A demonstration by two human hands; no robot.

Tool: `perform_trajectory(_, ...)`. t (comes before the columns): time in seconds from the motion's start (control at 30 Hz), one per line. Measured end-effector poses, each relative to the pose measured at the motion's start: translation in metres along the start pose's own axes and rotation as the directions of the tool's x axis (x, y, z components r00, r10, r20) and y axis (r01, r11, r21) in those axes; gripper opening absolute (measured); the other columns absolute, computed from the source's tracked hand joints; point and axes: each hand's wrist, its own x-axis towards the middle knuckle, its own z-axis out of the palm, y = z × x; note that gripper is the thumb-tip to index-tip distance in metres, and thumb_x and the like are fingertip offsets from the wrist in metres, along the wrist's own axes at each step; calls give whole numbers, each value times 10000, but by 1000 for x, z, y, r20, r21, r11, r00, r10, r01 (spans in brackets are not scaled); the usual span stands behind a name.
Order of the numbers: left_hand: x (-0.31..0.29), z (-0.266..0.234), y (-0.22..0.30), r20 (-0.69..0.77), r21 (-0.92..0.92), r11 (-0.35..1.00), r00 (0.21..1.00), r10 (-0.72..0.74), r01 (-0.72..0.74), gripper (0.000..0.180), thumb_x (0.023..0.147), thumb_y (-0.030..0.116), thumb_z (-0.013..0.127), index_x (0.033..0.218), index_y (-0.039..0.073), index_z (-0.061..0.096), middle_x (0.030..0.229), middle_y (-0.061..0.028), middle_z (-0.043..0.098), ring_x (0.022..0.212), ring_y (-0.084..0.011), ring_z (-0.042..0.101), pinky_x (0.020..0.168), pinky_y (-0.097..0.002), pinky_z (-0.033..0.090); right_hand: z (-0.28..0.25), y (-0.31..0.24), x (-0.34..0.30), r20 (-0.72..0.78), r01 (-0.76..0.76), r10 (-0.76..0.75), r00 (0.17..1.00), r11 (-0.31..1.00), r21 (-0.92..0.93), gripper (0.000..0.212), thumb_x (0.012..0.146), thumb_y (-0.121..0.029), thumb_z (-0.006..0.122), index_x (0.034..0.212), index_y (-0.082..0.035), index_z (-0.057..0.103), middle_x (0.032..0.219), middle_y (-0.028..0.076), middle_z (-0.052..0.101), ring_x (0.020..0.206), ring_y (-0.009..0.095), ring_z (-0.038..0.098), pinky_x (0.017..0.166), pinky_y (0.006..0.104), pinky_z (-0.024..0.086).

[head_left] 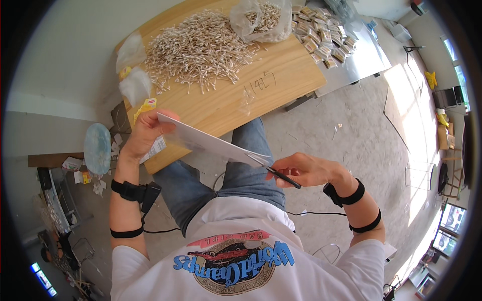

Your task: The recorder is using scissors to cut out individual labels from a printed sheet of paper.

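My left hand grips the left end of a white sheet, thumb on its upper corner. The sheet slants down to the right above my lap and looks like paper or thin card. In my right hand is a pair of scissors with black handles. Its blades meet the right end of the sheet, where the edge splits into thin layers. Whether the blades are fully closed I cannot tell. A yellow packet lies on the table just beyond my left hand.
A wooden table in front bears a big heap of cotton swabs and a clear plastic bag of more swabs. Several small packs lie on a metal table at the right. A blue stool stands left.
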Motion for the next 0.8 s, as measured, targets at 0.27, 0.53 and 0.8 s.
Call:
perform_trajectory(0.27,-2,-11,3,-2,-49,998,999,42,-42,157,830,60,683,985,67,662,948,6,654,913,-90,569,867,-268,427,-9,-4,-20,-2,-114,114,993,993,19,446,878,-429,601,1062,-25,643,659,-2,529,583,94,471,530,253,379)
perform_trajectory(0.53,-5,-15,6,-46,-11,1000,999,20,-20,169,825,75,695,989,49,664,937,11,649,901,-88,561,864,-260,415,-8,-1,-29,-8,-149,149,989,988,35,448,868,-433,613,1063,-31,643,701,4,540,619,101,475,558,251,383)
perform_trajectory(0.8,-4,-15,7,-54,57,998,998,-18,21,164,828,95,699,979,39,670,920,15,650,883,-86,559,848,-260,419,-4,-4,-16,86,-206,203,975,978,23,380,884,-401,609,1016,-48,657,737,26,612,693,131,536,647,272,444)
